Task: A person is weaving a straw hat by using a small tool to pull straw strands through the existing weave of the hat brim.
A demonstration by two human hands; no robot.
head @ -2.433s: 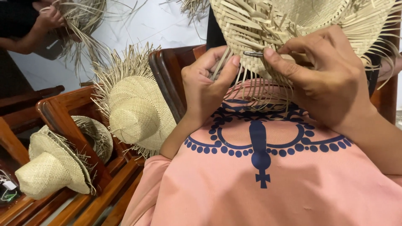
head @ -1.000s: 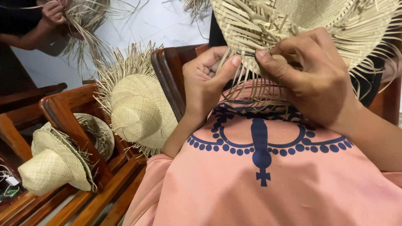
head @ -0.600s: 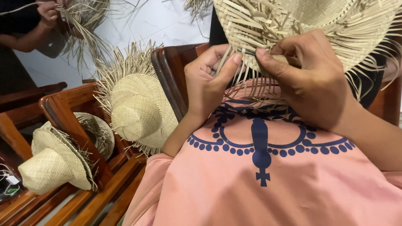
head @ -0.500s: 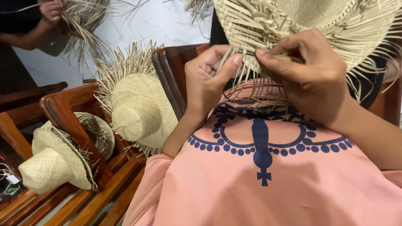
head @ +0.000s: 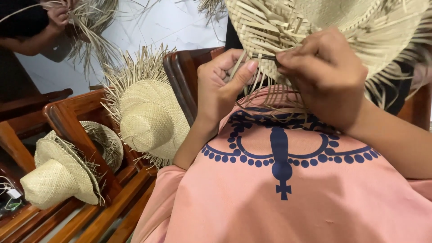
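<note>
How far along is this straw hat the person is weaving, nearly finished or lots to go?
The crown and much of the brim of the straw hat already look tightly woven. Right now the left hand pinches loose strands at the brim edge while the right hand works a thin dark tool into the weave. Left to do: many loose strand ends stick out around the edge, unfinished.

Evenly lit by soft daylight, bright on the white wall up and left of the left hand (head: 220, 90). Gentle shadow under the right hand (head: 326, 74) and across the pink shirt (head: 279, 198) below it. No glare. Sharp around both hands; slightly soft and stretched toward the far left edge, dark at the top left corner
</note>
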